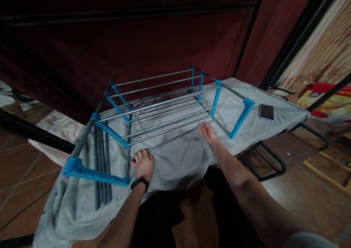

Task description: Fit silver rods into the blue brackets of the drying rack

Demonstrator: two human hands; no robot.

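A rack (159, 103) of grey metal tubes and blue plastic brackets stands on the cloth-covered table in front of me. My left hand (143, 164), with a dark band at the wrist, curls its fingers over the left end of a thin metal rod (175, 137) beside the rack's lower left side tube. Farther right, my right hand (207, 132) has its fingers around the same rod, palm partly upward. The rod's right end reaches the lower right side tube; whether it sits in a hole I cannot tell. At the front corners are a left blue bracket (95, 175) and a right blue bracket (241, 118).
Several loose grey tubes (102, 167) lie on the grey cloth (178, 160) at the left. A phone (266, 112) rests on the right. Behind the table is a dark red panel (153, 43). Black metal legs (263, 160) stick out below the right edge.
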